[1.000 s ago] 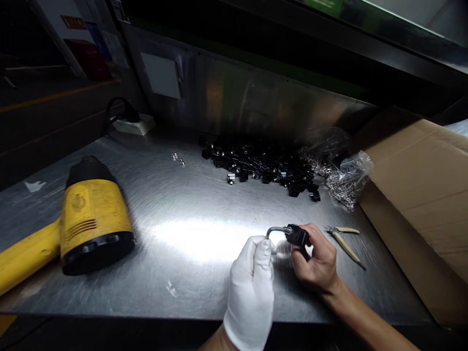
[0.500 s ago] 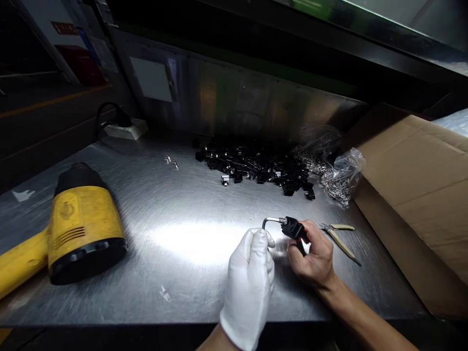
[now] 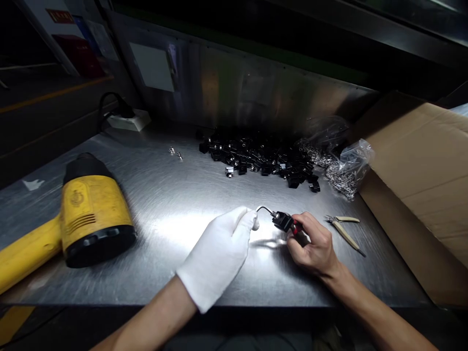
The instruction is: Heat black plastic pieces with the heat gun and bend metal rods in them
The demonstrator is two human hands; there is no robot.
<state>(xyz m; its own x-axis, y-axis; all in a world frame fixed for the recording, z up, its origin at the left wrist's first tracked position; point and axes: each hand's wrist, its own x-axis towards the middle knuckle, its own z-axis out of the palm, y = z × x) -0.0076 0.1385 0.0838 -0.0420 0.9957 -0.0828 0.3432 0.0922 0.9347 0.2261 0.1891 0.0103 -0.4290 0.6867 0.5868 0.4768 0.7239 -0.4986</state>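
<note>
My right hand (image 3: 313,243) grips a small black plastic connector (image 3: 283,221) with a red part showing at its edge. A thin bent metal rod (image 3: 263,209) runs from the connector to the fingertips of my left hand (image 3: 217,256), which wears a white glove. The gloved fingers are closed on the rod's end, and that end is hidden behind them. Both hands hover just above a brushed steel table (image 3: 157,207). Closest to my right hand lie small pliers with beige handles (image 3: 343,230).
A yellow and black heat gun (image 3: 91,214) lies at the left. Behind it are a heap of black connectors (image 3: 256,158), small metal pieces (image 3: 175,154) and a plastic bag of metal parts (image 3: 347,170). A cardboard box (image 3: 413,165) stands at the right, a power strip (image 3: 127,119) at the back.
My left hand has swung left and lower, its forearm now entering from the lower left. The rod and connector have turned with it, and the view has shifted slightly.
</note>
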